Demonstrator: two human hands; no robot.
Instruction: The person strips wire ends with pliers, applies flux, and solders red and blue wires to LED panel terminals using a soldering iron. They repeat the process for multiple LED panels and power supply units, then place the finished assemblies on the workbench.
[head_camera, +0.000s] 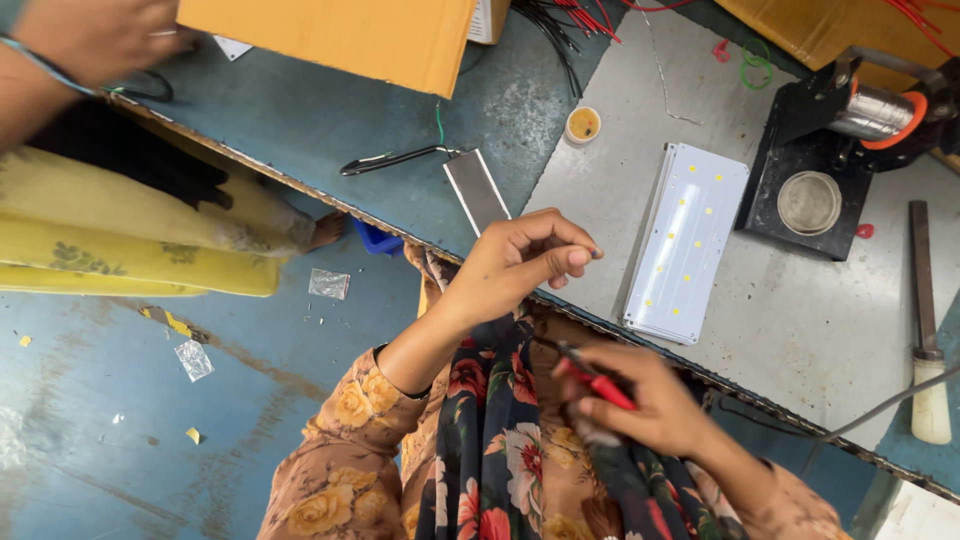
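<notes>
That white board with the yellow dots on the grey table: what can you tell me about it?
The white board is a long, flat rectangular panel with rounded corners, dotted with small yellow squares in rows. It seems to top a stack of similar panels, whose edges show along its left side. It lies flat and slightly tilted on the grey table, beside a black stand. Neither hand touches it; the left hand hovers nearest.

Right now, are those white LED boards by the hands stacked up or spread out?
Stacked. The LED boards lie flat in one neat pile on the grey table; edges of lower boards show along the pile's left side.
</notes>
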